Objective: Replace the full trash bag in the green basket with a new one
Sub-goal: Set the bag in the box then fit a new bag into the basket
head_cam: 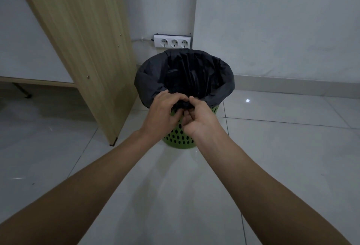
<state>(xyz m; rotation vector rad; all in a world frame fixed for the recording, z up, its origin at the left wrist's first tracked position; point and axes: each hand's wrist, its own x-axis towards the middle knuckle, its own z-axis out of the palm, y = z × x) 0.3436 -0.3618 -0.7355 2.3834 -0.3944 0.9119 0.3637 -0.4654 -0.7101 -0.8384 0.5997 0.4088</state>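
your two forearms stretched out over the pale tiled floor point(175, 196), and your left hand point(164, 113) and right hand point(200, 122) met at the near rim of the green basket point(180, 137). they were close together and touching, the fingers of both curled round a bunched fold of the black trash bag point(152, 73). the basket stood on the floor just beside the foot of a leaning wooden panel point(87, 40). the bag lined it, its edge folded out over the rim all the way round and its mouth wide open; the inside was too dark to tell how full it was. i judged you were gathering slack at the rim, either to free the bag for lifting out or to snug it in place, and i could not tell which. the next move called for a firm pinch on that bunch, and care that the thin plastic neither tore nor slipped off the far rim. beyond the basket a three-socket strip point(173, 41) sat against the wall.
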